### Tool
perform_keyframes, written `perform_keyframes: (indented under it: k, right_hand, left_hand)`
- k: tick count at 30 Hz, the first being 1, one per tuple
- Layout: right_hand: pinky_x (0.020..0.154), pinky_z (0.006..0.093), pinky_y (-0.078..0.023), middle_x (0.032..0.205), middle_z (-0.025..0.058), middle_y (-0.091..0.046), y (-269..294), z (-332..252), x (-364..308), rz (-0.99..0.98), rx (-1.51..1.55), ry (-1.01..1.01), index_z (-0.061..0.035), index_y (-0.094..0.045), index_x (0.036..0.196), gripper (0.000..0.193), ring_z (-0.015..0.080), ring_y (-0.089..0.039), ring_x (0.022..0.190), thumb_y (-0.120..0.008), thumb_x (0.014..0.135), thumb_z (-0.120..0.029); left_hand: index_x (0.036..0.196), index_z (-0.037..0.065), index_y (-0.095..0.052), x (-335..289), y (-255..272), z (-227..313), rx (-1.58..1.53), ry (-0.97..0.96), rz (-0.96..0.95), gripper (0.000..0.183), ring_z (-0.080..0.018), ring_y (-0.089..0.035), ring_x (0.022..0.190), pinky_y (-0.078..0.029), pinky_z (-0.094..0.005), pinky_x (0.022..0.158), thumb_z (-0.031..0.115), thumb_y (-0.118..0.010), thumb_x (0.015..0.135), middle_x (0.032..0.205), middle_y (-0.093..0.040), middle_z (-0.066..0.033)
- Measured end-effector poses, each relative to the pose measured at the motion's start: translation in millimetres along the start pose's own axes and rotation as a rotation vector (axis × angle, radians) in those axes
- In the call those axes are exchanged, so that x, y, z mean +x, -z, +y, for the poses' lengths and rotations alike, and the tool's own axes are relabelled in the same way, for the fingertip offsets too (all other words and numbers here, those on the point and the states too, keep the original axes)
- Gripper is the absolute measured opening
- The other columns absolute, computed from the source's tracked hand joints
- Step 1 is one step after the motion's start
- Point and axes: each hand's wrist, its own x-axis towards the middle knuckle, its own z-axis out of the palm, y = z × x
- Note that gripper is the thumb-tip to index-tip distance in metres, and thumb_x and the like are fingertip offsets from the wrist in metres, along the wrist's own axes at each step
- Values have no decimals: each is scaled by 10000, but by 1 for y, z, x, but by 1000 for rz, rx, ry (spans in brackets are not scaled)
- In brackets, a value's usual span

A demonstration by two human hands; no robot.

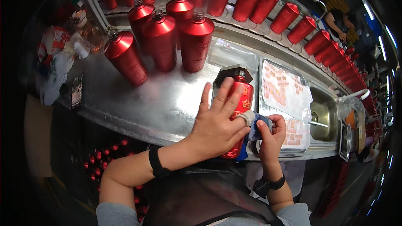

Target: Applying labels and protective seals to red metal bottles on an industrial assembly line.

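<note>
A glossy red bottle (246, 94) with gold-toned markings lies tilted on a dark holder (223, 73) in front of me, its clear neck pointing away. Across it my left hand (220, 129) rests with fingers spread, a pale cloth-like wrap (248, 117) around one finger. My right hand (271, 137), just right of the bottle, pinches a bluish-grey flat piece (260, 128) between thumb and fingers; its far end reaches under the left hand's wrapped finger. A bit of blue material (243, 152) shows beside the bottle's lower end. The left hand hides much of the bottle's middle.
Several plain red bottles (197, 42) stand at the back left of the metal bench (155, 109). To the right, a tray holds printed sheets (282, 92), beside a sink (324, 113). Behind runs a conveyor lined with red bottles (284, 18). A phone (77, 91) sits far left.
</note>
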Motion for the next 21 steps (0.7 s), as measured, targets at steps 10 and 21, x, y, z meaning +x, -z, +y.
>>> perform_keyframes:
  k: [10,21]
  right_hand:
    - [672,244,-463,850,52,-620,-7,-25,2,-88,-293,380,-33,-603,946,207,132,-586,778,-722,795,44]
    - [790,382,-437,909,72,-660,-13,-50,6,-400,-556,642,-71,-692,906,369,269,-590,833,-742,556,35]
  left_hand:
    - [1184,251,-715,-36,0,-9,-50,217,-25,312,-457,-131,1461,18,-680,1095,365,-609,914,1570,-269,-208]
    - [1323,187,-627,-48,-1,-31,-178,341,-60,399,-430,-163,1462,-16,-620,1129,368,-469,1004,1568,-248,-239]
